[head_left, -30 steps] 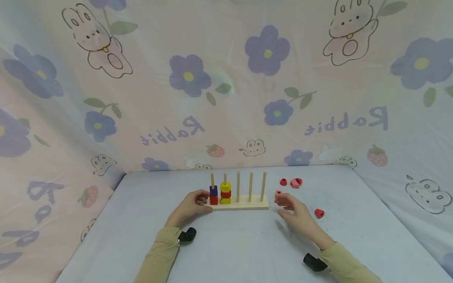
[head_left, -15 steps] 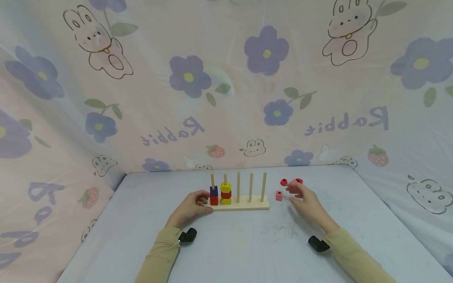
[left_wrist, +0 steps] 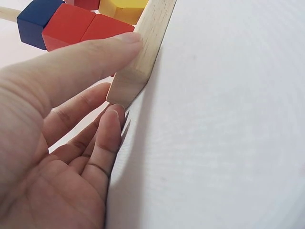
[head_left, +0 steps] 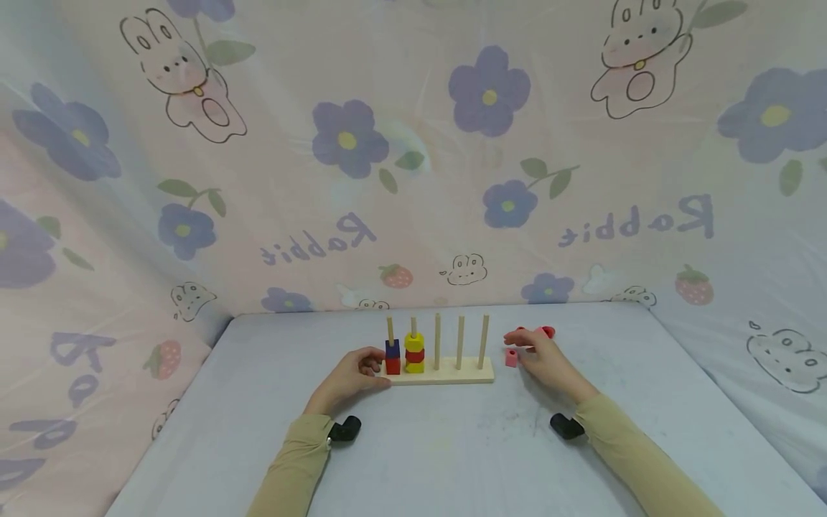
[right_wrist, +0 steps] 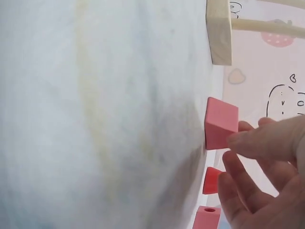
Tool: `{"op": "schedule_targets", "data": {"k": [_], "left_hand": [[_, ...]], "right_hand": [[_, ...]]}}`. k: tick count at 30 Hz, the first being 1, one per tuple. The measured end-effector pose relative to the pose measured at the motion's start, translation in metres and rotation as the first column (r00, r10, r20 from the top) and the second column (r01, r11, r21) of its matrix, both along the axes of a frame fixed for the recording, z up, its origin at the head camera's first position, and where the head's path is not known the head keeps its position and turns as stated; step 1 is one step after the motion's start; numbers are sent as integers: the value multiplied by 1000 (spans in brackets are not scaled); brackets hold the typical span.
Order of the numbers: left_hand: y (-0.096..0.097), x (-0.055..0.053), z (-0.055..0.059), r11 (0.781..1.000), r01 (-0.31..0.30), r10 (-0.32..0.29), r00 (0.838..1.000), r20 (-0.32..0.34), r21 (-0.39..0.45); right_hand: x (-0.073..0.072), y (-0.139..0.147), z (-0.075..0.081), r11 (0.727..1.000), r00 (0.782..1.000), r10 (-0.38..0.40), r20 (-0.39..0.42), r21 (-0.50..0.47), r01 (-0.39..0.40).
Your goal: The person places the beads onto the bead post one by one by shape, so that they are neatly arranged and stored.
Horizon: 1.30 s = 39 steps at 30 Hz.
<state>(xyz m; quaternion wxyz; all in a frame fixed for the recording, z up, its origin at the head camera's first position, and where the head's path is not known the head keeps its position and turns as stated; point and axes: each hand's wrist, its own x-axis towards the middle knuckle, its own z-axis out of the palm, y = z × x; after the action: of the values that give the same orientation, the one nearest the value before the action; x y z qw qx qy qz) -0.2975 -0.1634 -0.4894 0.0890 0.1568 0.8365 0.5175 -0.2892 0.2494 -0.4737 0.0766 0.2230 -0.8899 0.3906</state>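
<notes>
A wooden peg stand [head_left: 446,377] with several upright pegs stands on the table. My left hand [head_left: 349,377] holds its left end, thumb on the front side and fingers behind the end. The leftmost peg bears a blue block [head_left: 392,350] above red [left_wrist: 71,26]; beside it is a stack of yellow and red beads [head_left: 414,353]. My right hand [head_left: 549,366] is just right of the stand, fingers loosely bent above a pink block [head_left: 511,357]. In the right wrist view its thumb overlaps the edge of that pink block [right_wrist: 220,123], which rests on the table.
Behind my right fingers lie red pieces [head_left: 548,331], partly hidden. The right wrist view shows a red piece [right_wrist: 210,181] and another pink block [right_wrist: 206,218] with a hole. A printed curtain [head_left: 413,179] closes off the table's back.
My right hand moved toward the back right, then left to the pink block near the stand. The loose red piece at the right is now out of sight by the forearm. My left hand stayed put.
</notes>
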Motion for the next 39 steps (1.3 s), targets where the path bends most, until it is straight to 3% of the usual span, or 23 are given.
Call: {"op": "schedule_targets", "data": {"k": [6, 16, 24, 35, 39], "left_hand": [[1, -1, 0, 1000, -4, 4, 1000, 8, 4], [0, -2, -2, 1000, 5, -5, 1000, 5, 8], [0, -1, 0, 1000, -2, 2, 1000, -1, -11], [0, -1, -2, 1000, 1, -2, 1000, -4, -28], [-1, -1, -1, 1000, 3, -3, 1000, -8, -31]], "right_hand": [[-2, 0, 2, 999, 999, 38, -8, 15, -38], [0, 9, 3, 998, 987, 54, 152, 31, -59], [0, 19, 4, 987, 975, 135, 179, 65, -148], [2, 22, 3, 987, 981, 119, 156, 87, -134], [5, 23, 4, 992, 983, 75, 167, 83, -90]]}}
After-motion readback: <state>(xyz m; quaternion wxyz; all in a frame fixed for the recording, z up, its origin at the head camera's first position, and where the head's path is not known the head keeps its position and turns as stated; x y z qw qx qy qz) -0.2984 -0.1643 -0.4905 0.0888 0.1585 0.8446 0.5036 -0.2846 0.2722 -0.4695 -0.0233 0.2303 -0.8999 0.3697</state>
